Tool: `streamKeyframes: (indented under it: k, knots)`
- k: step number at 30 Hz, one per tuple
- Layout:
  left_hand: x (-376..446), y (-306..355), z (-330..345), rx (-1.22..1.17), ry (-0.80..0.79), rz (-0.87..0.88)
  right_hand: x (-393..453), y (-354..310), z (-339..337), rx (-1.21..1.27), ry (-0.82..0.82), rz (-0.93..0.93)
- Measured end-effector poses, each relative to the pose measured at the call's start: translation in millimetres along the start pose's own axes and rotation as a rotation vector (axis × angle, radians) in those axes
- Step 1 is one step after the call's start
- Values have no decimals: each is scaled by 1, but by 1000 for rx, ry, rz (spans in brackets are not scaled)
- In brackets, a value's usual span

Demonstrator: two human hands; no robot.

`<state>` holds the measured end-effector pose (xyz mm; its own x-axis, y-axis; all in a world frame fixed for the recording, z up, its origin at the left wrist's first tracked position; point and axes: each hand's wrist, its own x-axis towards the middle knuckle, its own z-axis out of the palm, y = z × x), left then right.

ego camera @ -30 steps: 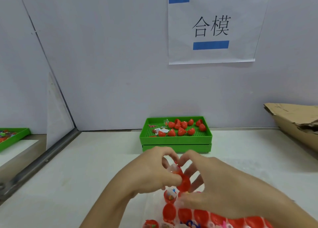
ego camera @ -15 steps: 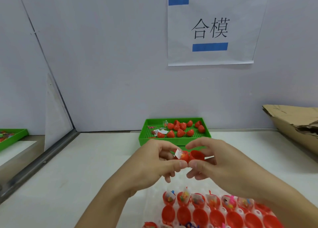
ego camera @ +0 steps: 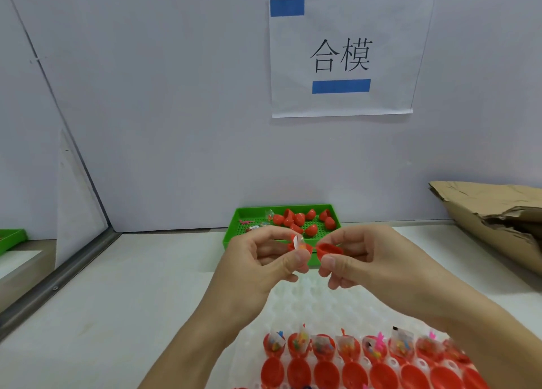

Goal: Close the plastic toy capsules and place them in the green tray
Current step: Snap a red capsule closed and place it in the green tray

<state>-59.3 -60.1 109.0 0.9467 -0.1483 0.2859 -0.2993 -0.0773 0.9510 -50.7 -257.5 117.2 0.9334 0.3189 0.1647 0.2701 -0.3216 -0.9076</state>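
Light, stiff, slippery capsule halves: left hand [ego camera: 264, 259] pinches the filled half [ego camera: 296, 245], right hand [ego camera: 360, 256] the lid [ego camera: 328, 249], before the green tray [ego camera: 231, 236]; grip rims.

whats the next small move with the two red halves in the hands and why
Probably bring the two halves together and press them shut. The left hand pinches the filled half, with a small packet showing in it, and the right hand pinches the empty cap, its open side turned toward the other half. A small gap remains between them. The green tray comes after.
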Motion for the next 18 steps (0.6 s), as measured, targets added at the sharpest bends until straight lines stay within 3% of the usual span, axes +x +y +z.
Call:
streamKeyframes:
  k: [11,18]
  knots:
    - [0,-5,7,23,21,60,0,-1,-9,15,141,-99]
    - [-1,-4,13,-102,-3,40,-2,-4,-14,-6,114,-160]
